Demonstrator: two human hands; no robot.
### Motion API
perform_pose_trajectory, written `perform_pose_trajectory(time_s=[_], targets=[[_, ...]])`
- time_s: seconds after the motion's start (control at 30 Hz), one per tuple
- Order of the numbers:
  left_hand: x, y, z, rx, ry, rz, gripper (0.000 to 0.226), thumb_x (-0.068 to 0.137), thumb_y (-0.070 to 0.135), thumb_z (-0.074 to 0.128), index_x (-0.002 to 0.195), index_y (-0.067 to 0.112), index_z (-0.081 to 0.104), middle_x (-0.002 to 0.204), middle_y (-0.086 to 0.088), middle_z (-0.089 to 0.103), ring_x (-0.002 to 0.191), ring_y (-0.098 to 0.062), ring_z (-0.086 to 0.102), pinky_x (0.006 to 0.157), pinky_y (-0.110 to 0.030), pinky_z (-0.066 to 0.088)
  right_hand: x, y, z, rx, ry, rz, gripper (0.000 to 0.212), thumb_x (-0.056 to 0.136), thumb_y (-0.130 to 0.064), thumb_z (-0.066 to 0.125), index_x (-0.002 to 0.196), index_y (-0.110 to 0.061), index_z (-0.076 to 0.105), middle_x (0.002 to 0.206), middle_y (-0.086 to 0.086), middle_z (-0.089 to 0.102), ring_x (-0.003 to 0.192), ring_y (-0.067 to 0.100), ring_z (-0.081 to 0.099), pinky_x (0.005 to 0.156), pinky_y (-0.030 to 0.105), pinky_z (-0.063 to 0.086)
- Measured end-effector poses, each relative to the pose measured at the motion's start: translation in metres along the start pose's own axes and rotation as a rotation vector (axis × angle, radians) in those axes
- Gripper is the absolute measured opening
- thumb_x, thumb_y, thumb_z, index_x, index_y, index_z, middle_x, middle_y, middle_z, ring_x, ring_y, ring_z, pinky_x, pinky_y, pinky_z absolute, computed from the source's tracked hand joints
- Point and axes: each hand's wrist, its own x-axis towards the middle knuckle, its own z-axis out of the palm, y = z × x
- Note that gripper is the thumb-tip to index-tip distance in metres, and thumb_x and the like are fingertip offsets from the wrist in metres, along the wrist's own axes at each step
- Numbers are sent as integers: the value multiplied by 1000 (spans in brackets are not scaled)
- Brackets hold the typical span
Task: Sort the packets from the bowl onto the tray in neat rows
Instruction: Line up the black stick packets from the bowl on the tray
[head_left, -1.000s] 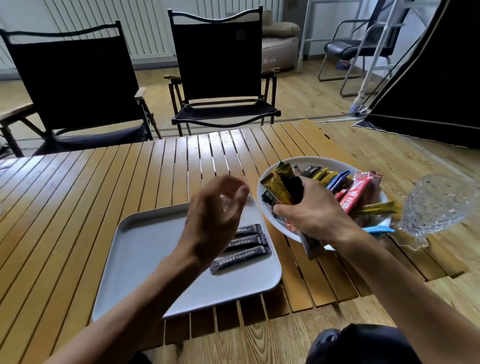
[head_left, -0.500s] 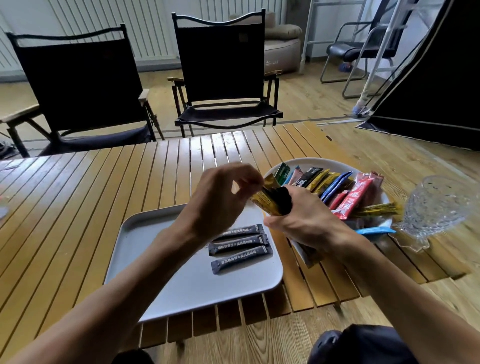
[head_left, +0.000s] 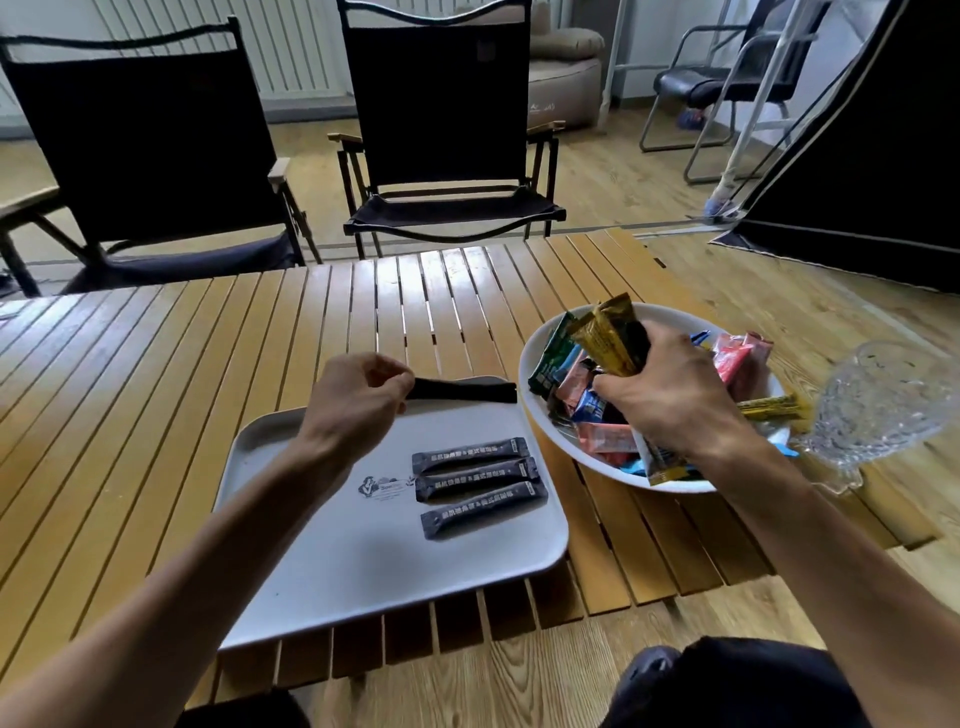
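A grey tray (head_left: 322, 582) lies on the slatted wooden table. Three dark grey stick packets (head_left: 475, 479) lie in a row on its right side. My left hand (head_left: 356, 402) pinches one end of a black stick packet (head_left: 465, 391) and holds it level over the tray's far edge. To the right stands a white bowl (head_left: 540, 418) with several coloured packets. My right hand (head_left: 662, 392) is in the bowl, gripping a bunch of yellow and black packets (head_left: 610, 338) that stick up from the fist.
A cut-glass goblet (head_left: 883, 405) stands right of the bowl, close to my right forearm. Two black folding chairs (head_left: 447, 124) stand beyond the table's far edge. The table's near edge runs just below the tray.
My left hand took a black packet out of the bunch in my right hand and drew it left over the tray. My right hand moved back over the bowl.
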Motion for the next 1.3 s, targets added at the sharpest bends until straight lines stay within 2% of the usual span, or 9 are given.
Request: perform_pose_trajectory(time_s=[0.1,0.23,0.47,0.7,0.77,0.93,1.1,1.2,1.3], targets=[[0,-13,11,-2,8,-78,8,92,13,57,96,11,64,90,-8,66,80,-17,61,63,-22,44,0,0,1,-1,6,-6,30,88,-21,69,115,-15,59,91,-2,62,86,16,60,73,22,48],[2,-24,13,-34,8,-105,9,93,15,57,96,11,64,88,-7,68,74,-14,67,64,-27,46,0,2,4,-28,13,-37,19,87,-22,69,103,-17,58,77,-11,56,69,1,54,58,12,41],[-2,-46,4,138,-108,152,14,82,3,64,85,16,67,83,0,71,79,-12,68,71,-27,55,-1,1,6,-25,-11,-35,20,87,-25,70,102,-18,58,79,-9,58,80,14,61,71,23,48],[-4,-52,5,373,-170,400,20,81,-1,64,90,17,65,94,2,62,88,-11,60,75,-14,46,-2,2,5,-14,-20,-30,19,87,-24,69,101,-17,58,78,-8,58,78,13,60,69,22,47],[-3,-54,5,401,-173,419,22,82,1,64,90,21,63,95,3,61,89,-8,60,76,-17,47,-3,1,5,-13,-19,-29,20,87,-24,69,102,-17,58,80,-8,58,81,14,61,71,23,48],[-2,-57,11,521,-127,496,16,83,16,66,93,29,65,101,8,64,99,-14,57,87,-44,48,-3,0,6,-11,-23,-32,25,86,-25,71,105,-15,59,84,-5,62,84,15,63,77,25,52],[-11,-49,32,597,-170,620,23,89,28,62,110,30,69,119,10,64,111,-12,55,93,-36,44,-4,0,5,-12,-26,-32,26,85,-26,72,105,-16,59,86,-5,63,82,13,63,78,25,53],[-15,-49,42,616,-161,643,23,89,26,61,111,31,69,119,13,64,109,-12,56,91,-33,43,-5,-2,5,0,-30,-32,19,85,-25,72,98,-22,58,80,-11,59,76,6,59,73,22,47],[-16,-47,43,636,-149,655,23,89,25,62,110,30,70,116,12,66,107,-13,57,88,-33,44,-6,-2,6,-8,-45,-24,22,85,-25,73,101,-21,59,80,-11,61,77,10,63,72,19,50]])
